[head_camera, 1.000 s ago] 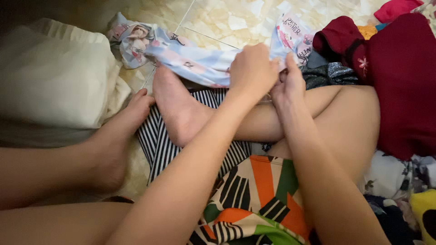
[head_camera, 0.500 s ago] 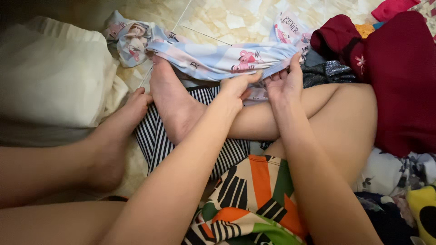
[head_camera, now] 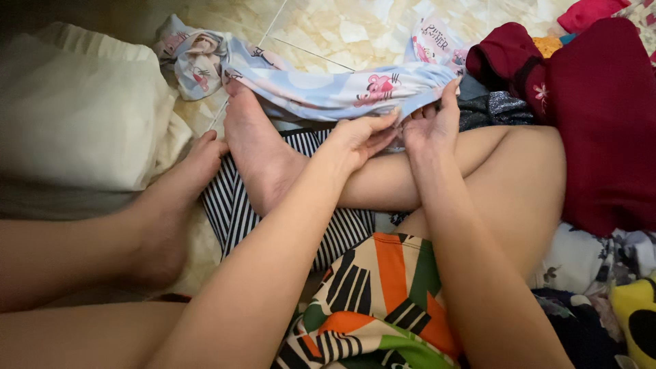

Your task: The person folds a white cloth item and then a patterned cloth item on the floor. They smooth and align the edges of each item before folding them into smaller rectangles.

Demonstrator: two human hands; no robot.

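The fingers of the left hand [head_camera: 359,137] curl around the lower edge of a pale blue printed garment [head_camera: 321,85], thumb on the near side, pinching the cloth at the middle of the frame. Just beside it, touching, the right hand [head_camera: 432,123] grips the same edge, fingers bunched into the fabric with fingertips pointing up under the hem. Both hands are closed on the cloth and sit close together above a bent leg [head_camera: 437,171].

The garment stretches from the hands toward the upper left of the frame, draped over the toes of a foot [head_camera: 256,154] that rests on a black-and-white striped cloth [head_camera: 232,205]. Its far end lies crumpled on the marble-pattern tiled floor [head_camera: 342,27] at the top. A second foot [head_camera: 171,205] lies left of centre, touching a cream pillow [head_camera: 75,116] that fills the upper left.

At the lower centre, between the forearms, lies a fabric with orange, green and black patches [head_camera: 383,301]. On the right side a dark red garment [head_camera: 594,116] is heaped, with further mixed clothes [head_camera: 601,260] below it toward the lower right corner.
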